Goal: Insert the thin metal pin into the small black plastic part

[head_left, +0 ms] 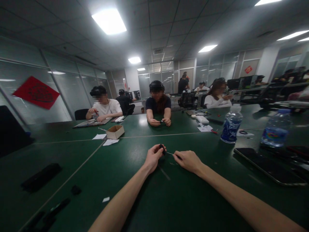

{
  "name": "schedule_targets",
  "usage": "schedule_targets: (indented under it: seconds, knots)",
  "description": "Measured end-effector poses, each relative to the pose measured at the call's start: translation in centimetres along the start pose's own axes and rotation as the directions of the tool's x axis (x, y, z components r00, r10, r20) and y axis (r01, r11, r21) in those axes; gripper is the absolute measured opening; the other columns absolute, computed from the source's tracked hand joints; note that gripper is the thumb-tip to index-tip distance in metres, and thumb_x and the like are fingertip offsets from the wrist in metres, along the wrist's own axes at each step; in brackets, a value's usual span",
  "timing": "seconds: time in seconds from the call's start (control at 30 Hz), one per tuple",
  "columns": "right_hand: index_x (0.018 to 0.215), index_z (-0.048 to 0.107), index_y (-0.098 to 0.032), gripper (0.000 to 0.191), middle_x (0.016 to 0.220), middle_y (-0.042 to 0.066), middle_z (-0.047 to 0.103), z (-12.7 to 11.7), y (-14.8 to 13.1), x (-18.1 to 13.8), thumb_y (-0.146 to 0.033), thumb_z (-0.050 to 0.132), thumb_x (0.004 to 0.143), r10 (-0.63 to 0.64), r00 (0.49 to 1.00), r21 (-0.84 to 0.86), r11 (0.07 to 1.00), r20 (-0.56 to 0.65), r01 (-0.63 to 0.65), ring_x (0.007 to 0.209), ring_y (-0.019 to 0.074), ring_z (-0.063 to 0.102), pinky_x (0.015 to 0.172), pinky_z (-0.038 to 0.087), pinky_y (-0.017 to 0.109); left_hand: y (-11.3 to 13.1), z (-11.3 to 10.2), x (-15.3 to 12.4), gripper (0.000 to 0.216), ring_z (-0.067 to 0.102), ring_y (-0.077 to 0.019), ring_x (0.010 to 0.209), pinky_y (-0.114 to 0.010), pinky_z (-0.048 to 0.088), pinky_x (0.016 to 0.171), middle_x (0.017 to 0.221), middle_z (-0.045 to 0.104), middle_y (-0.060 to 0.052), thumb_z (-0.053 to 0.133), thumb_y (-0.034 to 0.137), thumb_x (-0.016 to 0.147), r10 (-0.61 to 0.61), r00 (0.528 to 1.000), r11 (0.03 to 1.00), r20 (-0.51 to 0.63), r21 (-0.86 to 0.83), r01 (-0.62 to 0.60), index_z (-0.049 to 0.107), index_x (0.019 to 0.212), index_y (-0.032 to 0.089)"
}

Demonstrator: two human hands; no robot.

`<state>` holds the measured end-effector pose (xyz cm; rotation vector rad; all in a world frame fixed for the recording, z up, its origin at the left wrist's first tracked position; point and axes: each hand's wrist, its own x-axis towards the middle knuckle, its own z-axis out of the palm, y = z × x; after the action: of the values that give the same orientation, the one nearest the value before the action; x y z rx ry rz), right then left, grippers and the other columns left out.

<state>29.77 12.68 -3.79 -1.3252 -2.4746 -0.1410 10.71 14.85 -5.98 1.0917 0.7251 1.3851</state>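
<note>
Inwardly angled, left hand (153, 158) pinching black piece (163, 149), right hand (189, 160) curled

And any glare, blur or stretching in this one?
Head view: largest ceiling light blown out; pale glare on the green table; black object at lower left blurred; phone at right looks stretched; black part in left hand too dark for detail.

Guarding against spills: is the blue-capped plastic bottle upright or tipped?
Upright. The blue-capped plastic bottle stands behind the smartphone on the green table, its cap uppermost.
</note>
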Motion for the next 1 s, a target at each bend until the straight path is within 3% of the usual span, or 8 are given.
schedule_targets:
  seconds: [0.17,0.47,1.0]
  knots:
    - [0.088,0.061,-0.020,0.034,0.074,0.003,0.068,-0.16,-0.03,0.00,-0.033,0.030,0.095,-0.004,1.000,-0.013,1.000,0.011,0.005,0.062,0.0133,0.061,0.055,0.037,0.022,-0.19,-0.24,0.04,0.046,0.060,-0.0180,0.089,-0.032,0.046,0.085,0.098,0.064,-0.010,0.080,0.033,0.062,-0.015,1.000,1.000,0.000,0.000,0.015,0.064,0.101,0.015]
    - [0.089,0.064,-0.021,0.038,0.078,0.005,0.068,-0.09,-0.09,-0.17,-0.038,0.030,0.094,0.025,1.000,-0.124,0.992,0.003,-0.025,0.064,0.0148,0.062,0.055,0.034,0.022,0.16,0.11,-0.20,0.042,0.059,-0.0166,0.085,-0.029,0.046,0.082,0.094,0.064,-0.008,0.079,0.034,0.061,-0.024,0.999,0.998,0.039,0.058,0.022,0.065,0.094,0.013]
    - [0.089,0.066,-0.022,0.036,0.076,0.004,0.068,-0.60,0.19,-0.59,-0.036,0.033,0.094,-0.018,0.999,-0.021,1.000,0.051,0.019,0.064,0.0143,0.061,0.060,0.040,0.023,0.80,0.19,-0.65,0.037,0.060,-0.0164,0.081,-0.023,0.048,0.069,0.086,0.064,-0.009,0.079,0.037,0.062,-0.103,0.993,0.972,0.064,0.220,0.086,0.064,0.084,0.012]
